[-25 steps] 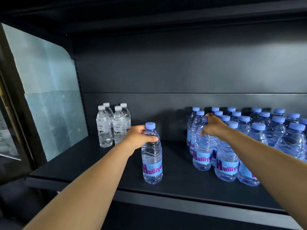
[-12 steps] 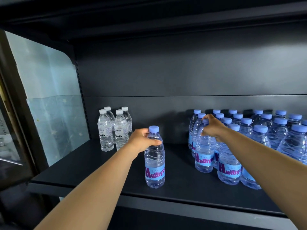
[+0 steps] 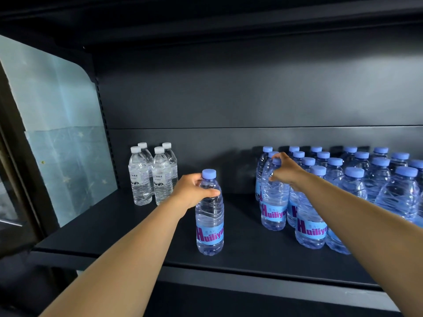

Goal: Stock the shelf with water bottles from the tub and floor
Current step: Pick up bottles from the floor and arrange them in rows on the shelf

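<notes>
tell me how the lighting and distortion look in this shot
Head view: light falls from the right, brightening the back panel there; the upper left stays dark; bottles cast soft shadows on it; wide-angle bends the shelf edge; the left hand and its bottle look sharp.

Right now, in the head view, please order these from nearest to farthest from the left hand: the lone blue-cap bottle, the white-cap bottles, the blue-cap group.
1. Lone blue-cap bottle, gripped by left hand.
2. White-cap bottles, back left.
3. Blue-cap group, right side.
</notes>
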Demonstrator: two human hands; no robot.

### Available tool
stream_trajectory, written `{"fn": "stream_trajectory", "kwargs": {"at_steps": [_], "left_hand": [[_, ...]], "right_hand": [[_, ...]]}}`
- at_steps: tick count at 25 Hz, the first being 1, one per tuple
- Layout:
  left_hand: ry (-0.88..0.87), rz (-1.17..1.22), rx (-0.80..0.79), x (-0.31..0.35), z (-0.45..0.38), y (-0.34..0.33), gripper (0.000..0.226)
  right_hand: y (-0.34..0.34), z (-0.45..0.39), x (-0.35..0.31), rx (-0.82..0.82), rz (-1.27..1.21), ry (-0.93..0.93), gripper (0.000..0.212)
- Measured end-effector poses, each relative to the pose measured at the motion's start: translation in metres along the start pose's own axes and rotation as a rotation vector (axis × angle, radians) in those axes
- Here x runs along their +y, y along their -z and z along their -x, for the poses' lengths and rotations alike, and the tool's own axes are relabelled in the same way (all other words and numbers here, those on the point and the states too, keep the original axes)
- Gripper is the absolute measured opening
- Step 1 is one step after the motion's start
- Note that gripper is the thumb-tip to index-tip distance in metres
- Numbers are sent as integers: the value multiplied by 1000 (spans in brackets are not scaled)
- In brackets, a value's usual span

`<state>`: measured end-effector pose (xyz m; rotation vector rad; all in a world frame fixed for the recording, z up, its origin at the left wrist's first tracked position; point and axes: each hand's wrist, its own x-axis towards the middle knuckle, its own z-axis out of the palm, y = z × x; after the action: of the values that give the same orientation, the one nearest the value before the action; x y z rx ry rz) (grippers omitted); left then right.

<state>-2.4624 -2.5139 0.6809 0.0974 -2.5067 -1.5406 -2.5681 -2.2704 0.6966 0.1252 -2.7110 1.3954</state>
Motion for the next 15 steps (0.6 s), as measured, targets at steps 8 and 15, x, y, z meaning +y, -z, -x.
{"fn": "stream_trajectory", "kwargs": {"at_steps": [8, 15], "left_hand": [[-46, -44, 41, 0, 8, -4, 25], [-39, -64, 103, 13, 8, -26, 27]], "right_hand": [[55, 20, -26, 6, 557, 215, 40], [130, 46, -46, -58, 776, 118, 80]]}}
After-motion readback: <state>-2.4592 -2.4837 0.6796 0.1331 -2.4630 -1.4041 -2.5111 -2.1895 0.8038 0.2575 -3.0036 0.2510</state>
